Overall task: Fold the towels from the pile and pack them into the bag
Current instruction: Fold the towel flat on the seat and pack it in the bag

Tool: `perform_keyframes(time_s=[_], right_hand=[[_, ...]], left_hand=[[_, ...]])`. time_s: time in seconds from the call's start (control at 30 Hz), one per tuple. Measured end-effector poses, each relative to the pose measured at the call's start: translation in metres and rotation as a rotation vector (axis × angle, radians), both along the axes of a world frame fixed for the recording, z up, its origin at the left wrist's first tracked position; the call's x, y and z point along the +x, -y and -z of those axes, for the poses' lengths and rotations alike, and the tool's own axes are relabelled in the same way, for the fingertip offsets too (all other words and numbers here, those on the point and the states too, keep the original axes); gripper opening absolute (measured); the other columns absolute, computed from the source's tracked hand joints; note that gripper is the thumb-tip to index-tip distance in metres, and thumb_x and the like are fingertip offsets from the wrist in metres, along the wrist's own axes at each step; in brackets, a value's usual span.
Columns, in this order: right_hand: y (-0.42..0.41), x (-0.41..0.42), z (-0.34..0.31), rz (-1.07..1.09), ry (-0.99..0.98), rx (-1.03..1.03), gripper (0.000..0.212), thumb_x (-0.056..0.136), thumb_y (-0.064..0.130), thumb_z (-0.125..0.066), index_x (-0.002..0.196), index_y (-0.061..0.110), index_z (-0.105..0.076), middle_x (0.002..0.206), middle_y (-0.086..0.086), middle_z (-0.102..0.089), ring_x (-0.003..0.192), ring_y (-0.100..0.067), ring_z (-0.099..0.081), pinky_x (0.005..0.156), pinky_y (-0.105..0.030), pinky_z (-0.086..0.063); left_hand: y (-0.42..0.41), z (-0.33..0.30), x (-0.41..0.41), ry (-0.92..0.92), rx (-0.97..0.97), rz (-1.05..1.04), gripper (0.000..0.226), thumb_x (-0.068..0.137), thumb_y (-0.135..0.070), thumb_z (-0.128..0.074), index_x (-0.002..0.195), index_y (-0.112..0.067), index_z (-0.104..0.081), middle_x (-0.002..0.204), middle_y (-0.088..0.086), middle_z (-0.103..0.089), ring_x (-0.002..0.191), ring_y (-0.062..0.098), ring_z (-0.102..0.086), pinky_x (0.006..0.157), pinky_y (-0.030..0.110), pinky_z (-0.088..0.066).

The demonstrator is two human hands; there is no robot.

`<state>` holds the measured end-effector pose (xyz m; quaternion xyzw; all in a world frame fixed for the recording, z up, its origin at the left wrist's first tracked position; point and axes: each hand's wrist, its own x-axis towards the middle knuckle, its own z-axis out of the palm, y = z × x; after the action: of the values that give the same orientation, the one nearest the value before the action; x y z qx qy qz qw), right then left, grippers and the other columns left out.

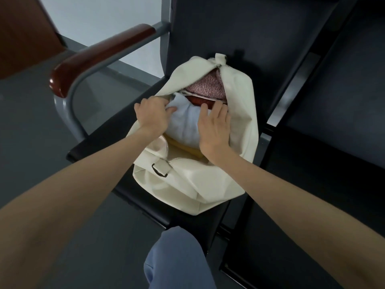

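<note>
**Both hands at the mouth of the bag**

Cream bag (pixel 195 178) lies on the black seat (pixel 100 147) of a chair, zip open along its top; opening runs away from me, far end gathered at a small tab.

Inside, nearest my hands: a pale blue towel (pixel 185 126), bulging up out of the opening; beyond it a dark red towel (pixel 200 100), only a strip showing; beyond that a pink speckled towel (pixel 206 88) against the far end; a yellow towel (pixel 187 150) shows under the blue one on the near side.

My left hand (pixel 152 114) sits at the left edge of the opening; fingers curled at the bag's rim, tips out of sight behind the hand, so I cannot tell whether they grip the fabric or just lie against it; thumb lies on the blue towel.

My right hand (pixel 214 128) lies flat on the right side of the blue towel; fingers straight and slightly spread, pressing on the cloth, holding nothing; fingertips reach toward the red strip.

Both forearms bare, reaching in from the bottom corners.

Chair has a grey metal arm frame with a reddish wooden armrest (pixel 93 57) to the left of the bag; another black seat (pixel 325 163) sits just beside on the right; my knee in blue trousers (pixel 177 261) shows at the bottom; floor (pixel 35 147) dark grey.
</note>
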<state>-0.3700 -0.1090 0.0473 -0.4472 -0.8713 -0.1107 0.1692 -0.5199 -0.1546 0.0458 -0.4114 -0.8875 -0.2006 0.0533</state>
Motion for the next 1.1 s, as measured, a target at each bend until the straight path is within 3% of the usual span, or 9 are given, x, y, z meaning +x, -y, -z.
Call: perform_keyframes(time_s=[0.1,0.2,0.33,0.47,0.57,0.7,0.87,1.0,1.1], right_hand=[[-0.003,-0.002,-0.004,-0.291,0.227,-0.187,0.057,0.081,0.002,-0.057,0.134,0.011,-0.038,0.135,-0.018,-0.036,0.119,-0.035,-0.039,0.092,-0.039,-0.036],[-0.013,-0.013,0.001,-0.387,0.351,-0.570,0.069,0.096,0.017,-0.047,0.152,0.024,-0.007,0.159,-0.004,-0.007,0.140,-0.045,-0.013,0.111,-0.050,-0.022],[-0.019,-0.029,0.022,-0.412,0.424,-0.672,0.068,0.101,0.027,-0.035,0.151,0.032,0.011,0.160,0.005,0.013,0.143,-0.048,0.004,0.114,-0.062,-0.008],[-0.020,-0.032,0.028,-0.377,0.437,-0.682,0.058,0.103,0.032,-0.030,0.151,0.038,0.002,0.161,0.005,0.010,0.141,-0.051,0.008,0.112,-0.064,-0.004],[-0.017,-0.042,0.026,-0.358,0.478,-0.654,0.055,0.103,0.034,-0.030,0.151,0.040,-0.004,0.161,0.003,0.010,0.140,-0.052,0.008,0.111,-0.064,-0.003],[-0.024,-0.054,0.022,-0.370,0.538,-0.653,0.054,0.103,0.037,-0.028,0.151,0.040,-0.006,0.161,0.003,0.006,0.142,-0.049,0.004,0.113,-0.060,-0.005],[-0.029,-0.023,-0.007,-0.440,0.434,-0.743,0.055,0.103,0.025,-0.032,0.153,0.020,-0.011,0.160,-0.011,-0.010,0.144,-0.032,-0.021,0.115,-0.036,-0.018],[-0.025,0.041,-0.037,-0.433,0.270,-0.523,0.051,0.098,0.024,-0.042,0.147,0.015,-0.029,0.150,-0.011,-0.034,0.137,-0.030,-0.033,0.110,-0.041,-0.030],[-0.027,0.102,-0.059,-0.388,0.235,-0.426,0.051,0.098,0.024,-0.044,0.146,0.013,-0.032,0.150,-0.013,-0.033,0.138,-0.030,-0.031,0.111,-0.041,-0.027]], left_hand=[[0.020,0.004,-0.012,-0.115,0.185,0.176,0.026,0.095,-0.038,-0.052,0.102,-0.020,-0.069,0.084,0.008,-0.062,0.082,0.029,-0.057,0.079,0.042,-0.042],[0.038,0.008,-0.014,-0.235,0.258,0.092,0.024,0.087,-0.024,-0.060,0.103,-0.007,-0.057,0.099,0.013,-0.056,0.088,0.030,-0.054,0.078,0.039,-0.043],[0.041,0.006,-0.023,0.171,0.226,-0.062,0.027,0.086,-0.017,-0.060,0.109,-0.004,-0.057,0.103,0.013,-0.063,0.094,0.029,-0.060,0.080,0.035,-0.046],[0.034,-0.019,-0.021,0.185,0.533,-0.163,0.015,0.091,-0.016,-0.053,0.094,-0.003,-0.061,0.086,0.005,-0.062,0.077,0.017,-0.053,0.068,0.021,-0.033],[0.026,-0.031,-0.011,0.150,0.662,-0.119,0.014,0.088,-0.017,-0.054,0.088,-0.005,-0.060,0.079,0.003,-0.061,0.071,0.015,-0.053,0.066,0.025,-0.038],[0.030,-0.027,-0.006,0.162,0.561,-0.099,0.013,0.090,-0.018,-0.055,0.092,-0.007,-0.060,0.081,0.005,-0.064,0.071,0.018,-0.055,0.065,0.028,-0.041],[0.046,-0.029,-0.002,0.162,0.400,-0.108,0.022,0.095,-0.029,-0.053,0.102,-0.010,-0.062,0.093,0.005,-0.068,0.085,0.023,-0.062,0.074,0.035,-0.047],[0.052,-0.044,0.017,0.213,0.319,-0.094,0.036,0.095,-0.032,-0.054,0.121,-0.006,-0.053,0.114,0.011,-0.061,0.108,0.027,-0.055,0.089,0.034,-0.039],[0.050,-0.060,0.051,0.156,0.286,-0.062,0.047,0.095,-0.027,-0.053,0.134,-0.002,-0.043,0.131,0.020,-0.049,0.122,0.034,-0.044,0.101,0.038,-0.034]])
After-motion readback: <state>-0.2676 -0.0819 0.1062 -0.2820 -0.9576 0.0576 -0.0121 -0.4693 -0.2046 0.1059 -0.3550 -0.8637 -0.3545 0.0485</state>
